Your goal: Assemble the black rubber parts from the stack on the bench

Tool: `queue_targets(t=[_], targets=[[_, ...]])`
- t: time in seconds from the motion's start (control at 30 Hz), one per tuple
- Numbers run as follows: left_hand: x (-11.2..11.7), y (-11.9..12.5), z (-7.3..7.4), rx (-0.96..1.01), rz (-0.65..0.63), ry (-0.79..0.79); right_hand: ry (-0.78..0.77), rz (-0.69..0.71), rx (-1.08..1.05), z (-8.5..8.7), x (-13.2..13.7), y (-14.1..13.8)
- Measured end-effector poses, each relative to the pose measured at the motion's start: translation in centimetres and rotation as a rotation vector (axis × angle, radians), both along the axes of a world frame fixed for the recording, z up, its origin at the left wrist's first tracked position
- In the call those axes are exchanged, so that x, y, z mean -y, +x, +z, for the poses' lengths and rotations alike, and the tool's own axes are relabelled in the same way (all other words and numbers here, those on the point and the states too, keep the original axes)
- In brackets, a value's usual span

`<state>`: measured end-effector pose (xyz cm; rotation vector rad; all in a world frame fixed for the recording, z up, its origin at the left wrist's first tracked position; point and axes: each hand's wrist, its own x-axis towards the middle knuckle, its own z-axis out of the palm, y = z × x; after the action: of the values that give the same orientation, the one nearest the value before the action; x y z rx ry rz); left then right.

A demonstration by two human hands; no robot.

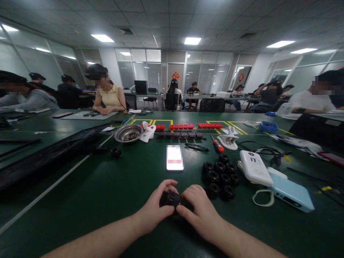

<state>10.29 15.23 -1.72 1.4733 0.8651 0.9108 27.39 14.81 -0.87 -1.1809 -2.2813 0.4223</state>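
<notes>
A small black round part (170, 198) sits between both my hands, low over the green table (107, 190). My left hand (154, 208) curls its fingers and thumb around the part's left side. My right hand (200, 209) pinches its right side, fingers closed. Just to the right lies a cluster of several similar black round parts (220, 175). A phone (174, 157) with a lit screen lies flat a little beyond my hands.
A metal bowl (128, 133), a white clip tool (148, 132), red and black part strips (182, 126), a red-handled screwdriver (217, 145), white and light-blue devices (255, 167) and cables lie around. A long black object (51, 152) is at left. Other people sit at tables behind.
</notes>
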Motion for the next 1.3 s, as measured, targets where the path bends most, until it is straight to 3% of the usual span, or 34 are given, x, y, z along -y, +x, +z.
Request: queue_targets(t=[0.1, 0.23, 0.37, 0.5, 0.67, 0.97, 1.17, 1.3], targets=[[0.09, -0.06, -0.11, -0.008, -0.008, 0.058, 0.052, 0.004, -0.045, -0.18, -0.01, 0.04], [-0.2, 0.06, -0.26, -0.006, -0.004, -0.138, 0.132, -0.008, -0.079, 0.01, 0.15, 0.06], [-0.29, 0.27, -0.21, -0.033, 0.027, -0.176, 0.193, 0.01, -0.083, 0.53, 0.59, 0.03], [-0.12, 0.24, -0.38, 0.043, 0.067, -0.177, 0.082, -0.072, -0.061, 0.68, 0.7, 0.09], [-0.1, 0.03, -0.59, 0.109, 0.028, -0.138, -0.044, -0.018, 0.008, 0.13, 0.18, -0.02], [-0.73, 0.02, -0.47, -0.02, 0.022, -0.163, 0.019, -0.002, -0.062, 0.36, 0.67, -0.2], [-0.52, 0.02, -0.63, 0.113, 0.017, -0.172, -0.077, -0.067, -0.013, 0.53, 0.7, -0.22], [-0.55, 0.02, -0.56, 0.132, -0.027, -0.168, -0.019, -0.059, -0.009, 0.28, 0.39, 0.02]])
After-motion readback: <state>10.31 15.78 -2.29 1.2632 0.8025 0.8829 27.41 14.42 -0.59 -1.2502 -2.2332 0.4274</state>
